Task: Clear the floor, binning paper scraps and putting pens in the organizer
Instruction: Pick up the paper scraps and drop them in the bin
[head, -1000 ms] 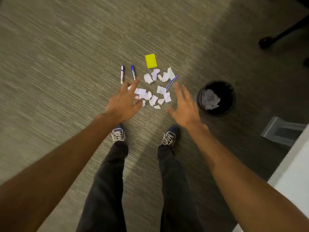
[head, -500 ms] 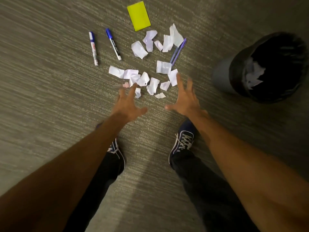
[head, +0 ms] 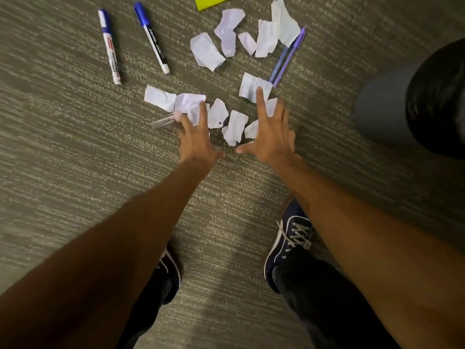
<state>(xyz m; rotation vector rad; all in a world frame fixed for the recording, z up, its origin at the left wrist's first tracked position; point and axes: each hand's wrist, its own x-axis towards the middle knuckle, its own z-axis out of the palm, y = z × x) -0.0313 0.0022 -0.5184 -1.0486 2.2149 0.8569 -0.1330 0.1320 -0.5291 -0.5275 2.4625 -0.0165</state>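
Observation:
Several torn white paper scraps [head: 206,51] lie scattered on the grey carpet. My left hand [head: 196,141] is spread flat at the near left side of the pile, fingertips on a scrap. My right hand [head: 270,133] is spread at the near right side, its fingers over a printed scrap [head: 250,88]. Neither hand holds anything. A white marker with a blue cap [head: 109,46] and a blue-capped pen [head: 151,37] lie at the far left. A purple pen [head: 286,57] lies at the right of the scraps. A clear pen cap [head: 163,122] sits by my left fingers.
A black bin [head: 432,96] with a dark liner stands at the right edge. A yellow sticky pad [head: 211,1] lies at the top edge. My two dark shoes [head: 289,244] stand on the carpet below my arms. No organizer is in view.
The view has dropped closer to the floor. Both hands have reached forward onto the near edge of the scrap pile, fingers spread.

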